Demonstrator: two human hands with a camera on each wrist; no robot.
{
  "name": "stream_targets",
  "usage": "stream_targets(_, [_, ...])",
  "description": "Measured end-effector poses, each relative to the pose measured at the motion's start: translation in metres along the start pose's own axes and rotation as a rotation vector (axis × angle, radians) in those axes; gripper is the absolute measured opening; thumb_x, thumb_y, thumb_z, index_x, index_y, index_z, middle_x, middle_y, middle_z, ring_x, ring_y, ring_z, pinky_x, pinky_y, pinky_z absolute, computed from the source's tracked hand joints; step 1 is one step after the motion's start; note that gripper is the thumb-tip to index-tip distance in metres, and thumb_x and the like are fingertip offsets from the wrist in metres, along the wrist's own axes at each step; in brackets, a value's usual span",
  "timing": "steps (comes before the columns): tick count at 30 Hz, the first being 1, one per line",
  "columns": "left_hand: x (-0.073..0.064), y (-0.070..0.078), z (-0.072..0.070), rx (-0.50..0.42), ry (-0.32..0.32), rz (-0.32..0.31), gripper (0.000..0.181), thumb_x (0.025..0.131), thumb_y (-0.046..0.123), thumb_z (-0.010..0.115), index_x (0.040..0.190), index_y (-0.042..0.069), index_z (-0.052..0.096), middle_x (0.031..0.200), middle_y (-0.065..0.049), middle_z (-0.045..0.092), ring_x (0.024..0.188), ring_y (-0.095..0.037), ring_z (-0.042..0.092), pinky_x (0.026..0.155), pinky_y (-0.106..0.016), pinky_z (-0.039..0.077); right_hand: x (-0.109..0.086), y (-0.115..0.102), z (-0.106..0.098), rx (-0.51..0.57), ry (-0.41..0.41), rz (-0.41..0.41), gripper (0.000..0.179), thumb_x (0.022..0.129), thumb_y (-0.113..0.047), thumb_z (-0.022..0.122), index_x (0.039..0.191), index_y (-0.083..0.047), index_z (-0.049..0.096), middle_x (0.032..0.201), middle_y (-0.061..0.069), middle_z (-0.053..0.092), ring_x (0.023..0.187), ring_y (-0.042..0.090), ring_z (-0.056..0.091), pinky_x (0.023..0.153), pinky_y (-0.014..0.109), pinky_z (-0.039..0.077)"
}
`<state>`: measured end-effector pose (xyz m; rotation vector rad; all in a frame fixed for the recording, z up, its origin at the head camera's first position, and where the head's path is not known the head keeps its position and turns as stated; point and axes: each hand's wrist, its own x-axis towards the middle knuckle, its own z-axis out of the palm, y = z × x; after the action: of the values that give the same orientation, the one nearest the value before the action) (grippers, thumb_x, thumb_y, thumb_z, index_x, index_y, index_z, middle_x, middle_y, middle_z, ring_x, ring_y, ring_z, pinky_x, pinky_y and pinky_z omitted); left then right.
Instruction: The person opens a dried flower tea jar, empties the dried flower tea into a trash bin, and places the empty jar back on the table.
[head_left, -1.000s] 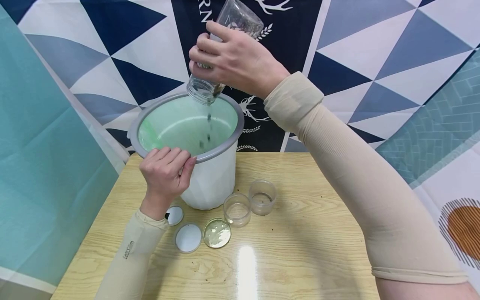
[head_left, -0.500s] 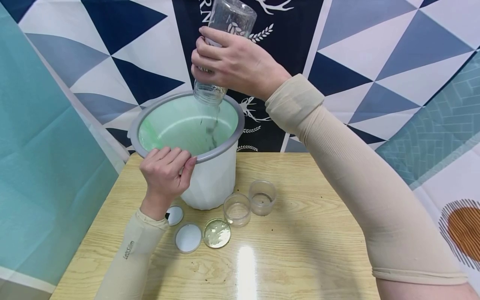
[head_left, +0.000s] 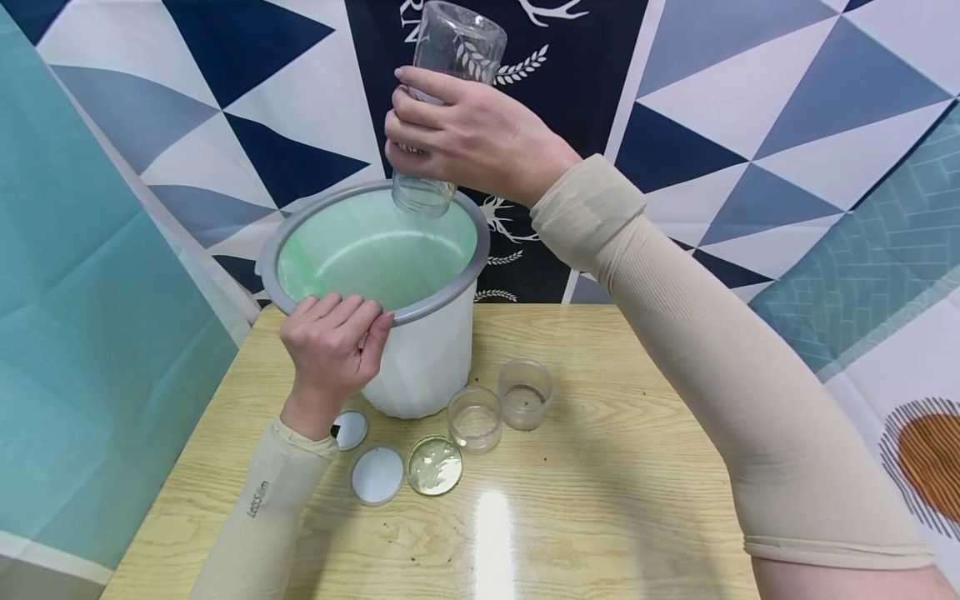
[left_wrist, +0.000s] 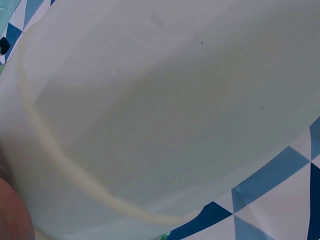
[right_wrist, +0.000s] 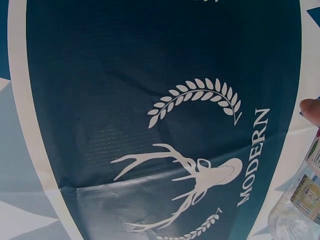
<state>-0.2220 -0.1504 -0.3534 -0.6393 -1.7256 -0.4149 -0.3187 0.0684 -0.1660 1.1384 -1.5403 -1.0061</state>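
Observation:
My right hand [head_left: 480,129] grips a clear jar [head_left: 459,42] turned mouth down, its mouth over the far side of a white bucket [head_left: 423,362]. The jar looks see-through from end to end. Part of the jar [right_wrist: 290,217], with a printed label, and a fingertip [right_wrist: 311,111] show at the right of the right wrist view. With fingers curled over the near grey rim, my left hand [head_left: 330,346] holds the bucket. The bucket's white wall [left_wrist: 170,110] fills most of the left wrist view. Its bottom is hidden in the head view.
Two clear plastic tubs [head_left: 475,421] stand touching or nearly so at the bucket's right front. A gold-rimmed lid [head_left: 434,467], a white lid [head_left: 377,476] and a smaller white disc [head_left: 350,431] lie on the wooden table [head_left: 600,517]. Behind hangs a patterned cloth [head_left: 697,125].
The jar has swung more upright, and its mouth has shifted slightly right and down. Dark bits were falling from it before; none show falling now. The left hand has stayed on the rim.

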Motion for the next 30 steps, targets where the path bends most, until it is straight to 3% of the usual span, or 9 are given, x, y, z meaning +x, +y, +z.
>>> stream_targets(6, [0.000, 0.000, 0.000, 0.000, -0.001, 0.002, 0.051, 0.107, 0.038, 0.050, 0.065, 0.009, 0.054, 0.055, -0.003, 0.048, 0.049, -0.025, 0.041, 0.049, -0.037, 0.024, -0.002, -0.001, 0.002, 0.027, 0.024, 0.018, 0.059, 0.096, 0.023, 0.032, 0.138, -0.011, 0.057, 0.136, 0.013, 0.061, 0.132, 0.029, 0.056, 0.125, 0.038, 0.034])
stream_targets(15, [-0.002, 0.000, 0.001, 0.007, 0.016, 0.012, 0.051, 0.107, 0.038, 0.051, 0.066, 0.008, 0.056, 0.056, -0.004, 0.049, 0.050, -0.026, 0.041, 0.050, -0.038, 0.026, -0.012, -0.005, 0.000, 0.147, 0.013, 0.164, 0.056, 0.097, 0.020, 0.042, 0.139, -0.014, 0.057, 0.135, 0.013, 0.062, 0.130, 0.029, 0.058, 0.124, 0.040, 0.035])
stream_targets(20, [-0.004, 0.002, 0.003, 0.022, 0.031, 0.009, 0.048, 0.107, 0.037, 0.051, 0.071, 0.007, 0.059, 0.059, -0.005, 0.053, 0.053, -0.028, 0.044, 0.052, -0.041, 0.031, -0.024, -0.013, 0.000, 0.330, 0.030, 0.304, 0.050, 0.098, 0.009, 0.053, 0.142, -0.015, 0.057, 0.136, 0.014, 0.064, 0.130, 0.031, 0.058, 0.124, 0.042, 0.037])
stream_targets(24, [-0.007, 0.003, 0.004, 0.033, 0.045, 0.001, 0.044, 0.106, 0.036, 0.051, 0.076, 0.006, 0.064, 0.062, -0.007, 0.056, 0.058, -0.031, 0.048, 0.057, -0.045, 0.037, -0.033, -0.021, 0.003, 0.528, 0.090, 0.444, 0.049, 0.095, 0.004, 0.057, 0.141, -0.014, 0.061, 0.129, 0.014, 0.066, 0.125, 0.033, 0.059, 0.119, 0.042, 0.042])
stream_targets(30, [-0.009, 0.004, 0.003, 0.025, 0.053, -0.030, 0.041, 0.105, 0.035, 0.054, 0.080, 0.006, 0.067, 0.079, -0.011, 0.066, 0.075, -0.035, 0.058, 0.073, -0.052, 0.045, -0.047, -0.034, 0.004, 0.690, 0.156, 0.557, 0.063, 0.081, -0.006, 0.078, 0.142, -0.013, 0.062, 0.123, 0.015, 0.067, 0.114, 0.035, 0.060, 0.111, 0.045, 0.049])
